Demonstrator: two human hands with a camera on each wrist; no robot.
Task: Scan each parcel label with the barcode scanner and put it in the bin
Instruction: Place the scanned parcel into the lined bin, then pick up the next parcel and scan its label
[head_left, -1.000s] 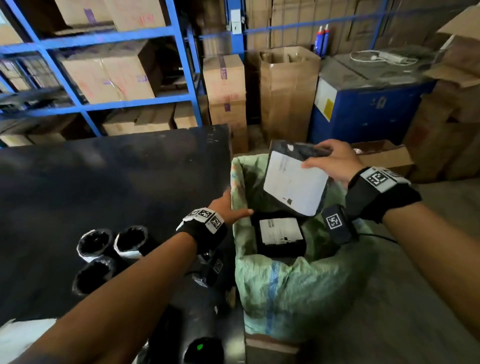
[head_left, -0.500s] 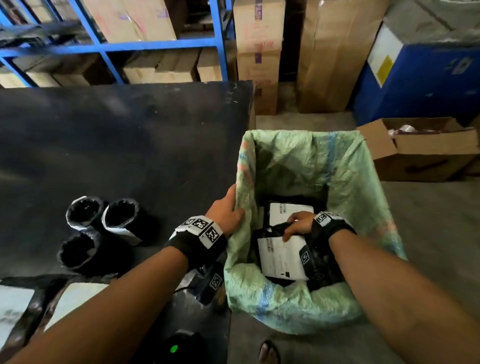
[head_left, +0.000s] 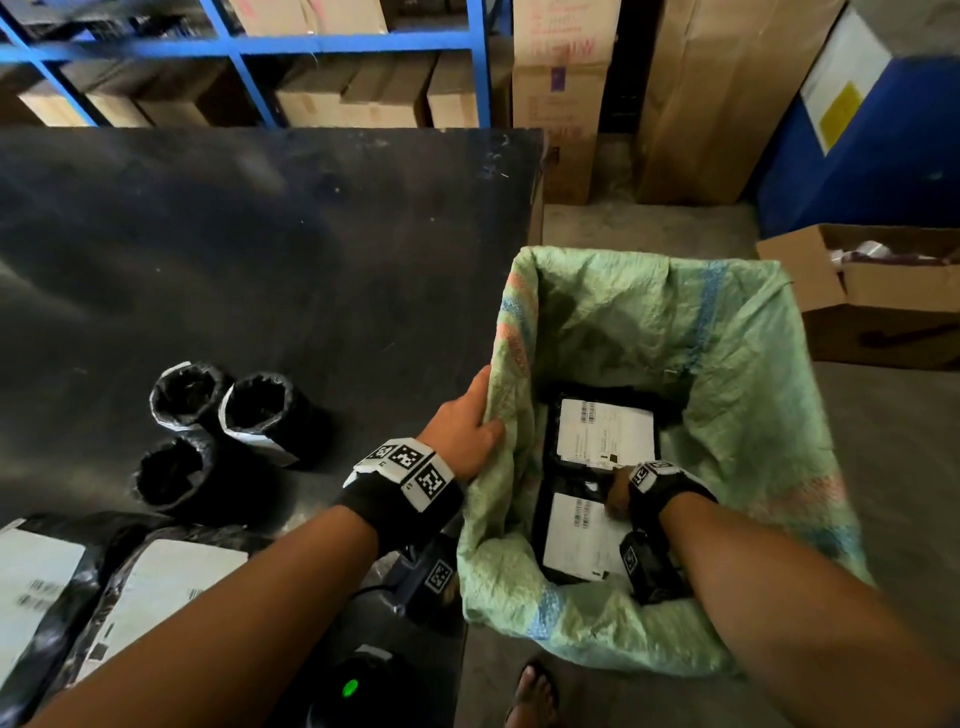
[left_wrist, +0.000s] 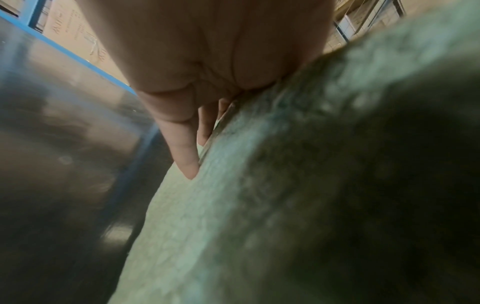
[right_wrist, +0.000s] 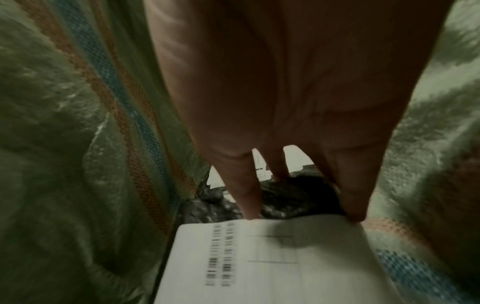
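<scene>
Now, tabletop (head_left: 270, 249): dark, carrying three black rolls (head_left: 228, 431) and two labelled parcels (head_left: 156, 587) at its near edge.
Bin (head_left: 753, 395): green woven sack, open, beside the tabletop.
Parcel (head_left: 576, 535): black, white label up, lying in the bin nearest of two.
Left hand (head_left: 462, 426): grip curled over the bin's rim.
Right hand (head_left: 621, 493): grip spread, fingertips (right_wrist: 249, 214) touching the parcel.

Two parcels (head_left: 602, 441) in the bin (head_left: 727, 364), two on the table (head_left: 260, 260), three black rolls (head_left: 182, 400).
</scene>
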